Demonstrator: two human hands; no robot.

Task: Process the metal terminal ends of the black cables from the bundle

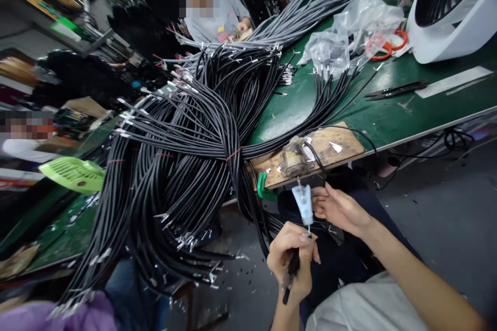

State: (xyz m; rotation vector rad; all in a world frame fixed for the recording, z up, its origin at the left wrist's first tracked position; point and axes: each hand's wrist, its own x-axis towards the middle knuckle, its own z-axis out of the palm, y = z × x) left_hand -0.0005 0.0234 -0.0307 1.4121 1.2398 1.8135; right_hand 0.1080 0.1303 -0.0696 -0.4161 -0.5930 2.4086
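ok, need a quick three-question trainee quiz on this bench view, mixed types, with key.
1. True or false: the orange-handled scissors are on the floor.
2. What colour is the clamp at the edge of the wooden board? A yellow, B green, C red.
3. Which of the wearer's hands grips the black item?

Key: 1 False, the scissors lie on the green table; 2 B; 3 the left hand.

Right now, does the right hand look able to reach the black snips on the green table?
Probably yes, with some stretch: the black snips lie uncovered on the green table, and only a corner of the wooden board and a thin black cable lie between them and the right hand.
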